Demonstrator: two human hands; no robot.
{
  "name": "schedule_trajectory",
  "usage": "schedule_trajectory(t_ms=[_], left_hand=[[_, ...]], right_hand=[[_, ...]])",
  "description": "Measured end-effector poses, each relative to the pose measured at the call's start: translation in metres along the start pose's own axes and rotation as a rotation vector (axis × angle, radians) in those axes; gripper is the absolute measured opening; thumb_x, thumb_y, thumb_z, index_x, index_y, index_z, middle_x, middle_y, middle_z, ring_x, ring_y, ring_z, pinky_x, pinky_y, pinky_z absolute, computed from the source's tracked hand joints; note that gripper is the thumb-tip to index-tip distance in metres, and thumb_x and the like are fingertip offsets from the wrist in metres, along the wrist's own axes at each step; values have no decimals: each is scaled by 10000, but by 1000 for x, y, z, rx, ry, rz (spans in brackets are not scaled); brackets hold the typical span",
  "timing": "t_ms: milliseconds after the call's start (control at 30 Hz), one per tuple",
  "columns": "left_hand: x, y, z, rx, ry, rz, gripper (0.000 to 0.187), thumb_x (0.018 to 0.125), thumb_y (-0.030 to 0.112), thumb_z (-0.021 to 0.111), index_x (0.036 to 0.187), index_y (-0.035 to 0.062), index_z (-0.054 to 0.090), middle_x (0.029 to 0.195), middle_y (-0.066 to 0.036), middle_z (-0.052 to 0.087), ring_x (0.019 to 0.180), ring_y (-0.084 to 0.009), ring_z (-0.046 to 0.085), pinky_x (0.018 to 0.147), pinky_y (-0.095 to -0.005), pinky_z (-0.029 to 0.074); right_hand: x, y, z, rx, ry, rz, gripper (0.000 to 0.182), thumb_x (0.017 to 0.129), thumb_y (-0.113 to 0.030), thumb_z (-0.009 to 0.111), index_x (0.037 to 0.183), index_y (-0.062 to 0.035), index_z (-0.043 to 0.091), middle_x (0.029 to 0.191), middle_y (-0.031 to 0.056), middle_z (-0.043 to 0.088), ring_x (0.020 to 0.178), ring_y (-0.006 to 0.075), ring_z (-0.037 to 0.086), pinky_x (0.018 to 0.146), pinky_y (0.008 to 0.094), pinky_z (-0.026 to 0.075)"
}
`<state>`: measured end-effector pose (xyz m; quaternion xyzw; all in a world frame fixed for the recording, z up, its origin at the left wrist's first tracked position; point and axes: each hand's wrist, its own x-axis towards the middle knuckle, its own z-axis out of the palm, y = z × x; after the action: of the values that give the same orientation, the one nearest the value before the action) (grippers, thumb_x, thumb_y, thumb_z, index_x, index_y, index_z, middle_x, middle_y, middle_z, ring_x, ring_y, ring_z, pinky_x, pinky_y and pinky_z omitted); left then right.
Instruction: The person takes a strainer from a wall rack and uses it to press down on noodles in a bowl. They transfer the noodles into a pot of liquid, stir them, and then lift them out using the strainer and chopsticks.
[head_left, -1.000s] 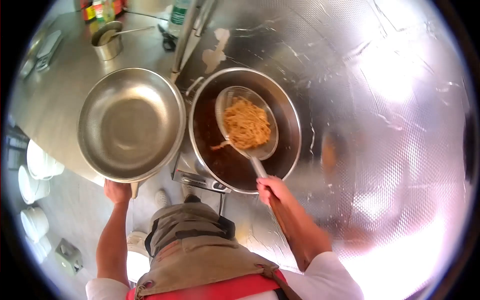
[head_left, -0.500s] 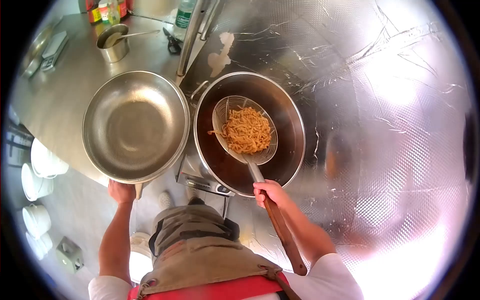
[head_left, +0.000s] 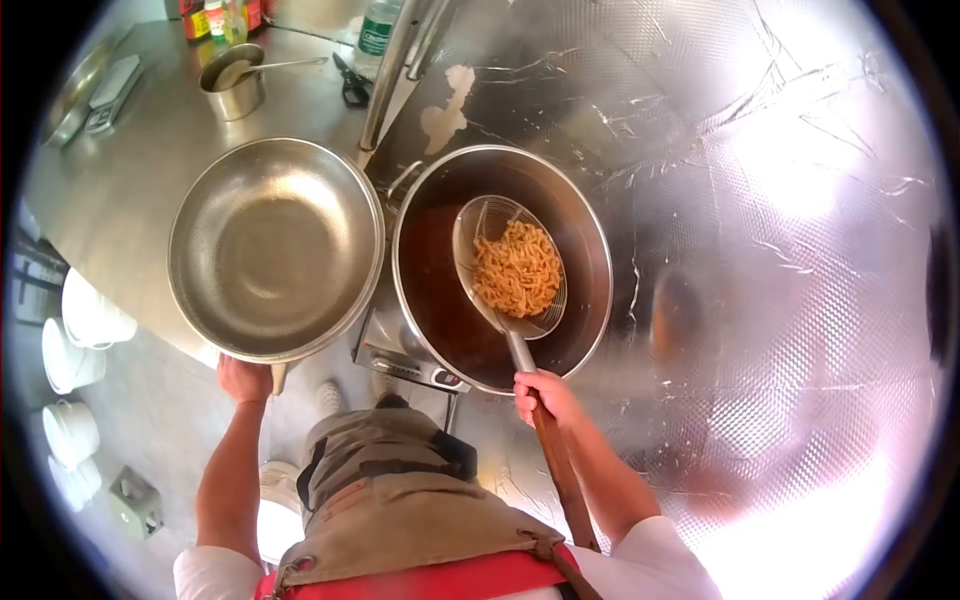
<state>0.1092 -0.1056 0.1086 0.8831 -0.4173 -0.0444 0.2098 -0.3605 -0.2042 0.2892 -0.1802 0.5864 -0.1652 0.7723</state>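
Observation:
My right hand [head_left: 550,398] is closed round the handle of a wire strainer [head_left: 468,240], near where wood meets metal. Light brown noodles [head_left: 517,270] lie heaped in its basket, which is over the inside of a deep steel pot [head_left: 425,325] with dark brown liquid in it. At the left, a wide steel pan [head_left: 275,250] with a perforated-looking surface sits beside the pot. My left hand [head_left: 244,380] is at its lower rim, next to a short handle; its fingers are hidden beneath the pan.
Behind the pan stand a small pot [head_left: 235,95] with a ladle, scissors [head_left: 352,85], a scale [head_left: 115,92] and bottles [head_left: 376,35]. A metal rail [head_left: 388,80] rises behind the large pot. White buckets [head_left: 72,430] are on the floor at left, and foil-like sheeting [head_left: 740,250] covers the right side.
The strainer with the noodles has moved right inside the pot, along with my right hand. The noodles sit more bunched together. My left hand stays at the pan.

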Motion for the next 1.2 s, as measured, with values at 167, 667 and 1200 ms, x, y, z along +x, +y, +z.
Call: schedule_trajectory(t_ms=[167, 667, 1200], left_hand=[[0, 2, 6, -13, -13, -34, 253, 753, 226, 647, 957, 77, 639, 946, -123, 639, 949, -362, 572, 797, -453, 447], [3, 4, -6, -3, -73, -14, 241, 743, 223, 683, 908, 51, 648, 909, -149, 645, 892, -366, 584, 761, -454, 460], [17, 301, -236, -1256, -714, 609, 75, 808, -43, 538, 872, -13, 512, 868, -141, 613, 995, -269, 593, 957, -394, 426]], right_hand=[[-2, 3, 2, -156, 89, -96, 227, 862, -185, 617, 712, -33, 539, 548, 73, 524, 448, 196, 522, 447, 335, 437], [26, -8, 44, 89, -21, 46, 279, 883, -214, 601, 651, -100, 495, 517, 10, 476, 425, 135, 465, 384, 269, 362], [154, -73, 196, 1324, -205, -342, 188, 782, -63, 505, 617, -85, 417, 578, 67, 469, 535, 204, 477, 490, 311, 410]])
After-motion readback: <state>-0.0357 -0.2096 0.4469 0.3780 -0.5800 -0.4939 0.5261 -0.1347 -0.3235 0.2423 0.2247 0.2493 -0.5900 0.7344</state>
